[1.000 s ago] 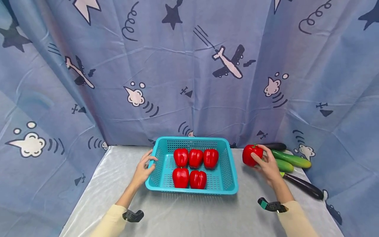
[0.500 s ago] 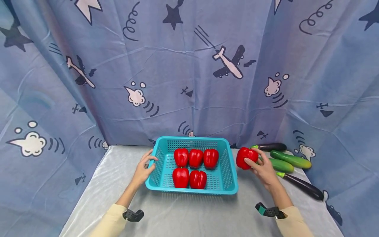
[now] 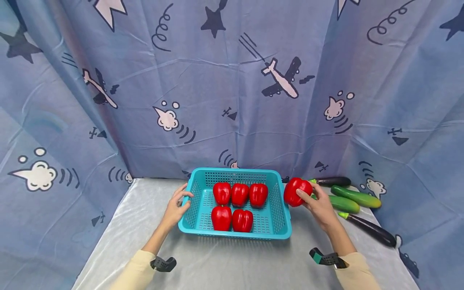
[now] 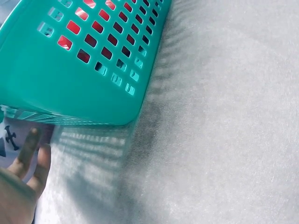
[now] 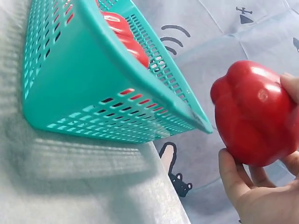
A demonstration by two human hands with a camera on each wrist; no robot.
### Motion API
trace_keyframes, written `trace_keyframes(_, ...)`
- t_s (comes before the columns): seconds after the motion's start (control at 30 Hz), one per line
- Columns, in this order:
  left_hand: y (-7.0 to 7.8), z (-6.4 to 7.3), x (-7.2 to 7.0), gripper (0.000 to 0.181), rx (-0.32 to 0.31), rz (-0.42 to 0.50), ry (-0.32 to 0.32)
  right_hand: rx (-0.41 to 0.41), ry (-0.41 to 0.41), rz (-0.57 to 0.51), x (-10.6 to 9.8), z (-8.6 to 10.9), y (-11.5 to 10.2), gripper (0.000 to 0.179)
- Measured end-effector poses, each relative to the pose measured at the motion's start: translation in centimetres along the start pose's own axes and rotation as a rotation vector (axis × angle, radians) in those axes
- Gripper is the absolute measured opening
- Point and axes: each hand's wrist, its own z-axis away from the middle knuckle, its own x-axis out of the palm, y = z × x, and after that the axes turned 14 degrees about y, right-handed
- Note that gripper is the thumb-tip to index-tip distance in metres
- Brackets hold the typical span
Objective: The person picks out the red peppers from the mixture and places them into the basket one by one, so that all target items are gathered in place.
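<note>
My right hand (image 3: 320, 205) holds a red bell pepper (image 3: 297, 192) just off the blue-green plastic basket's (image 3: 235, 233) right rim. In the right wrist view, fingers and thumb grip the bell pepper (image 5: 254, 116) from the side, in the air beside the basket (image 5: 107, 88). Several red bell peppers (image 3: 240, 194) stand inside the basket in two rows, the front right part of its floor bare. My left hand (image 3: 176, 207) rests at the basket's left rim with fingers spread. The left wrist view shows two of its fingers (image 4: 39, 170) extended near the basket's corner (image 4: 117, 105).
Right of the basket lie two eggplants, one at the back (image 3: 333, 181) and one in front (image 3: 369, 228), with two green cucumbers (image 3: 357, 196) between them. A white cloth covers the table (image 3: 239, 266). A patterned blue curtain (image 3: 217, 141) hangs behind and at both sides.
My right hand has carried the bell pepper left, from beside the cucumbers to the basket's right rim, tilting it on the way. The left hand and basket have stayed in place.
</note>
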Motion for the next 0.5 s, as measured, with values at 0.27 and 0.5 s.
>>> trace_keyframes(0.27,-0.2,0.0,0.1,0.018,0.004,0.008,0.009,-0.087,-0.019,0.035,0.7,0.5,-0.6,0.065)
trace_keyframes(0.5,-0.2,0.0,0.2,0.018,0.003,0.002,0.008,-0.182,-0.074,-0.008,1.5,0.7,-0.5,0.057)
